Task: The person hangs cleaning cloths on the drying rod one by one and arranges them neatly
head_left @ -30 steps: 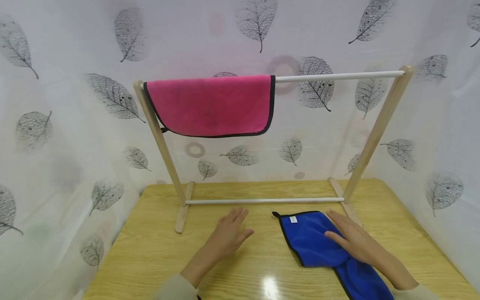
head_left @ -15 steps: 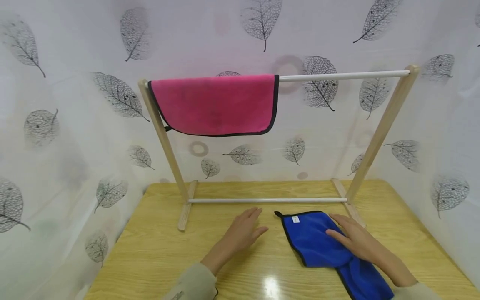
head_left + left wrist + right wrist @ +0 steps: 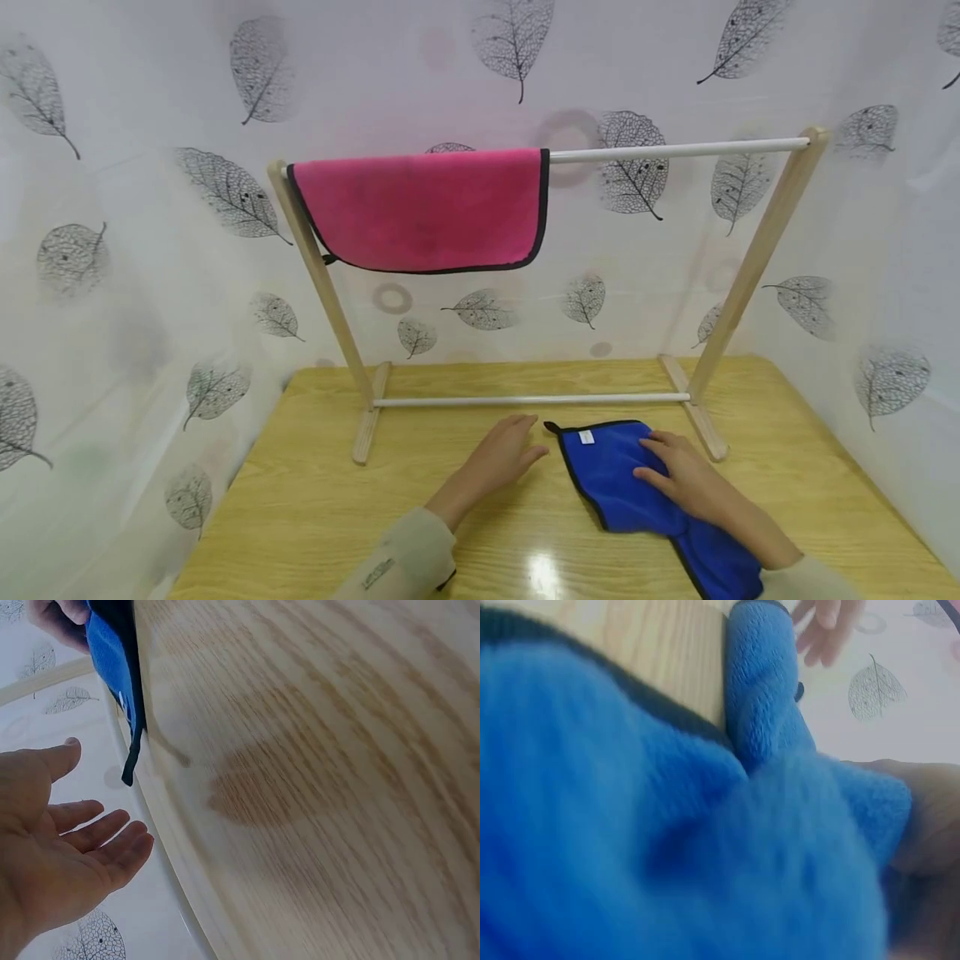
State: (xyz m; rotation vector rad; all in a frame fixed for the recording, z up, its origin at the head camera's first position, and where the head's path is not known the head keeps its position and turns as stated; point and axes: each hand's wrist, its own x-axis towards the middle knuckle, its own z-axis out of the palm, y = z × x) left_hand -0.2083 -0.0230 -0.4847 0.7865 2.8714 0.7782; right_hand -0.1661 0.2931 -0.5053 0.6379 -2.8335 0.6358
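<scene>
Sheeting (image 3: 645,50): pale, leaf-printed, round three sides. Desk (image 3: 300,517): yellow, wood-grained, shiny. Rack (image 3: 759,258): wooden, white top rod (image 3: 675,151). Pink cloth (image 3: 427,217): over rod's left half. Blue cloth (image 3: 611,483): on desk, front right; fuzzy pile seen in right-wrist view. Right hand (image 3: 686,479): on blue cloth; whether pinching, I cannot tell. Left hand (image 3: 504,454): above desk; only left-wrist view shows palm, fingers (image 3: 129,855) loosely bent, thumb apart. Label (image 3: 587,437): white, on blue cloth.
</scene>
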